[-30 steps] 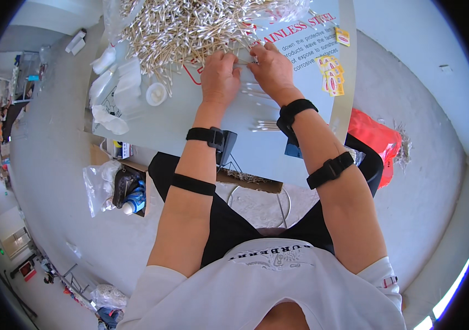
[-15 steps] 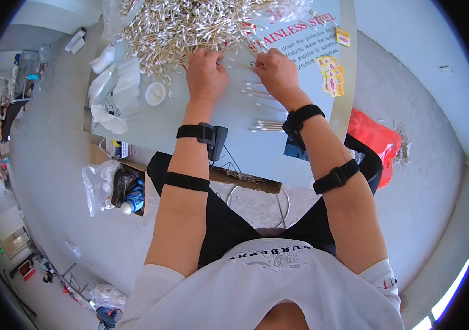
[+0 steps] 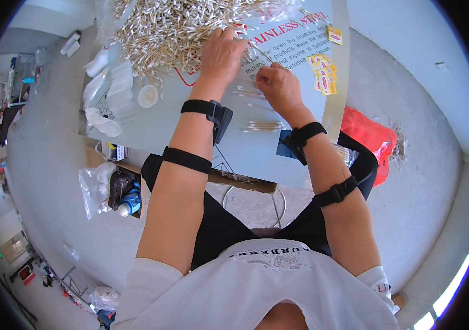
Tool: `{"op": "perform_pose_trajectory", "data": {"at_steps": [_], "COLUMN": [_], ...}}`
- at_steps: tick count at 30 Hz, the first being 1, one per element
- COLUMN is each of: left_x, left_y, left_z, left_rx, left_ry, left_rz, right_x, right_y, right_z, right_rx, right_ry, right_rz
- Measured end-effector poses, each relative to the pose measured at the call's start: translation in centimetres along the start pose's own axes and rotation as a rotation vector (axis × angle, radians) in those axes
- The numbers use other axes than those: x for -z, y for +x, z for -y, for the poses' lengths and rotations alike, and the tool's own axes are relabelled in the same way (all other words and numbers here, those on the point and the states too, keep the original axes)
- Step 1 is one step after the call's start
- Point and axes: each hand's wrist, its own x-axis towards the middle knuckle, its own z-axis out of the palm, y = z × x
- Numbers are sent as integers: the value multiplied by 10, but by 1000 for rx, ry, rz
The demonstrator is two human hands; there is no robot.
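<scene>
Bending its fingers at the swab pile [image 3: 163,36], cut off above, your left hand [image 3: 221,58] hides its grip; your right hand [image 3: 281,89] curls its fingers, opening and hold unclear

Matt wood-like cotton swabs [image 3: 163,36], smooth tabletop [image 3: 245,157], glossy red plastic bag [image 3: 365,130]

A large, tangled heap of white-tipped cotton swabs [image 3: 171,36] with pale tan sticks lies at many angles across the table's [image 3: 163,129] far part. Nearer, a small bundle of swabs [image 3: 263,126] lies flat, roughly parallel; looser swabs [image 3: 249,93] lie just beyond.
</scene>
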Motion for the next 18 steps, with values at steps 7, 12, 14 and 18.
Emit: {"op": "perform_pose_trajectory", "data": {"at_steps": [7,12,14,18], "left_x": [0,6,5,11], "left_y": [-10,-41,-58,-86], "left_z": [-20,-52,-64,-89], "left_rx": [-109,-9,39,76], "left_ry": [-79,-158,-241,-271], "left_rz": [74,157,94,75], "right_x": [10,22,27,35], "right_y": [-19,-35,-44,-68], "right_z": [-7,-12,-13,-16], "right_rx": [-31,-12,-14,-44], "right_ry": [41,-19,-23,35], "right_rz": [34,53,48,-31]}}
